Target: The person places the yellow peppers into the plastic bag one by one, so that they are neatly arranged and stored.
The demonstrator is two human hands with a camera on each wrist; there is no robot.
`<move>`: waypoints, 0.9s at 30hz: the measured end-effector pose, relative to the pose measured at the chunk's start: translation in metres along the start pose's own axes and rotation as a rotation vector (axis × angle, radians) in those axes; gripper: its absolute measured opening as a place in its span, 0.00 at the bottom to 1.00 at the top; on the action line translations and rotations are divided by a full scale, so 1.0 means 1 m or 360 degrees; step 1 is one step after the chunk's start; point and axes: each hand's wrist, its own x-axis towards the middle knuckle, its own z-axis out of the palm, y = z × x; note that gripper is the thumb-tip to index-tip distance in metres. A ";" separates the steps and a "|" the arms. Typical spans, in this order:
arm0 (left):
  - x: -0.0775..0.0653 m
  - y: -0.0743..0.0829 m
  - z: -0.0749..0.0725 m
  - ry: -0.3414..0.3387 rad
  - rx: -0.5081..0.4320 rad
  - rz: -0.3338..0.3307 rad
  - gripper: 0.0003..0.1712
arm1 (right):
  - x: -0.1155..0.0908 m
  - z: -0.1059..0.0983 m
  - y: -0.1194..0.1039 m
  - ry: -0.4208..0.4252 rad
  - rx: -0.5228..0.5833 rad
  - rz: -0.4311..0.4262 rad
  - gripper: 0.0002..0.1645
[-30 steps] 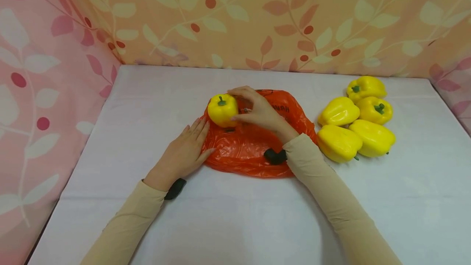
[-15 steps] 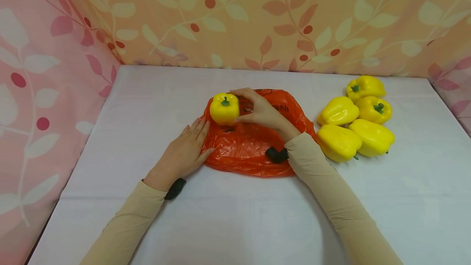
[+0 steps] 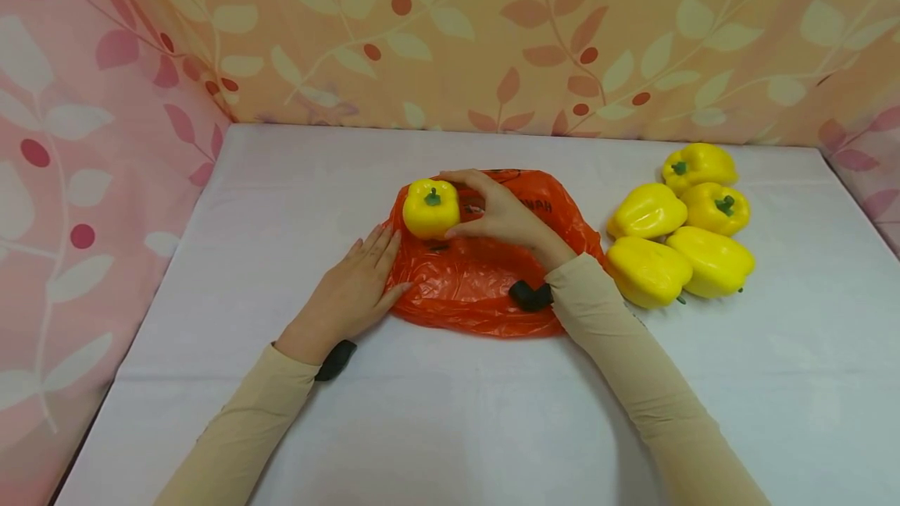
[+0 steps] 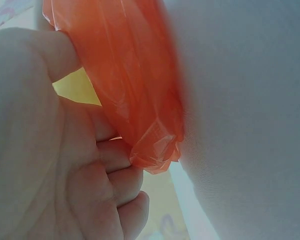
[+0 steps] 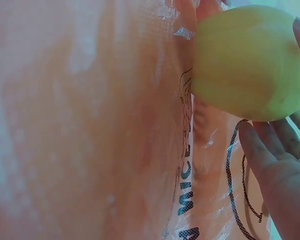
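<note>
A yellow bell pepper (image 3: 431, 211) stands stem up on the far left part of a red plastic bag (image 3: 471, 279). Thumb and fingers of my right hand (image 3: 502, 213) hold this pepper from its right side. In the right wrist view the same bell pepper (image 5: 250, 62) sits between the thumb and fingertips, over the bag's black print. My left hand (image 3: 355, 283) lies with straight fingers against the bag's left edge. The left wrist view has those fingers (image 4: 125, 185) beside the crumpled red plastic (image 4: 135, 75), with a bit of yellow behind.
Several more yellow bell peppers (image 3: 647, 272) lie grouped on the white-covered table (image 3: 457, 412), right of the bag. Floral curtains (image 3: 450, 37) hang at the table's back and sides. A dark wrist device (image 3: 530, 297) sits by the right cuff, over the bag.
The held bell pepper has shifted slightly right and its stem has tipped a little toward me. My right hand moved slightly right with it. The left hand stays in place.
</note>
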 end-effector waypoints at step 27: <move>0.000 0.000 0.000 -0.0004 -0.0011 -0.0008 0.44 | -0.026 -0.010 -0.025 0.0295 -0.0024 -0.0063 0.32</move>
